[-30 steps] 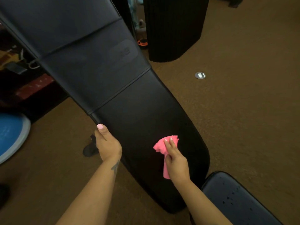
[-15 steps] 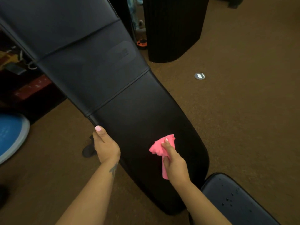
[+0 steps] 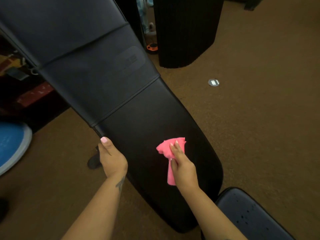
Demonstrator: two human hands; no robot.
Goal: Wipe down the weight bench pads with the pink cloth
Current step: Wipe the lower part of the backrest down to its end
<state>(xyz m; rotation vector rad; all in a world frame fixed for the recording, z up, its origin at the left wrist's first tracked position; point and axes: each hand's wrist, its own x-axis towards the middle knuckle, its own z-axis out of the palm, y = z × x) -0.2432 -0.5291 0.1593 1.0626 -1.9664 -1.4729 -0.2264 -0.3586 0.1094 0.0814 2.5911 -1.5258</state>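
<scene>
A long black back pad [image 3: 138, 110] of the weight bench slants from the top left down to the lower middle. My right hand [image 3: 183, 165] holds a bunched pink cloth [image 3: 166, 149] and presses it onto the lower part of this pad, with two fingers stretched over the cloth. My left hand [image 3: 111, 158] grips the pad's left edge just below a seam, thumb on top. A second black pad, the seat pad [image 3: 251, 217], shows at the bottom right with small wet-looking specks on it.
Brown carpet [image 3: 259, 127] surrounds the bench. A ribbed black cylinder [image 3: 185, 32] stands behind, with a round floor socket [image 3: 213, 82] to its right. A blue disc [image 3: 10, 144] lies at the left edge. A dark bench foot [image 3: 93, 161] sits under my left hand.
My right hand has slid the pink cloth a little left and up on the lower pad, then slightly back. My left hand keeps its grip on the pad's edge.
</scene>
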